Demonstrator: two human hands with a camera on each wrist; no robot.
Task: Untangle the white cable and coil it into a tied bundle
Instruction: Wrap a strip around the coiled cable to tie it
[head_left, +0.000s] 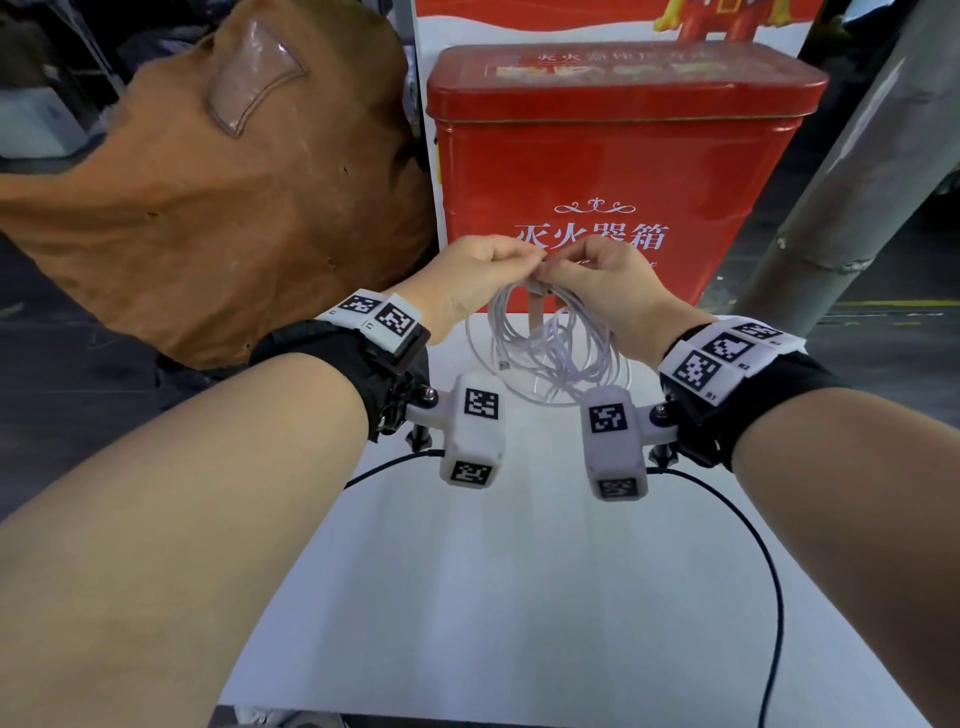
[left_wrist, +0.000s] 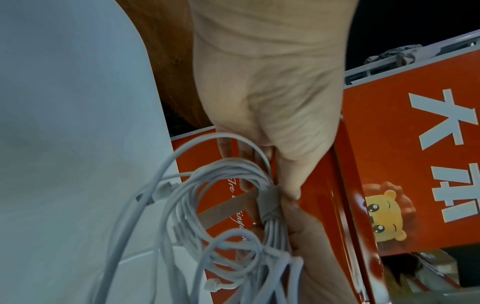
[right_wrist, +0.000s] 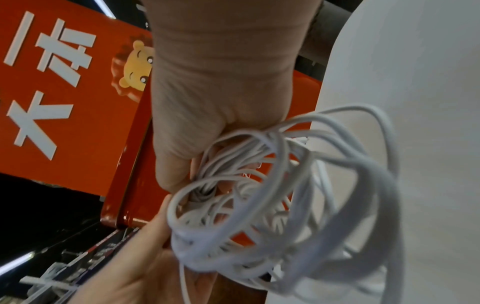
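Centrally, before the red tin box (head_left: 618, 156) at upper right, the left hand (head_left: 470, 280) and right hand (head_left: 613, 291) meet above the white table (head_left: 519, 597), both pinching the coiled white cable (head_left: 550, 343) at its grey strap (left_wrist: 270, 202).

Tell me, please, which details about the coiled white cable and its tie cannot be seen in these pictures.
- Whether the grey strap is fastened: in the head view both hands cover it; in the left wrist view its tail hangs loose.
- Fingertips of the left hand and right hand: hidden behind the knuckles in the head view.
- Coiled white cable: blurred in the right wrist view, so remaining tangles cannot be judged.
- Its lower loops: cut off by the left wrist view's bottom edge.
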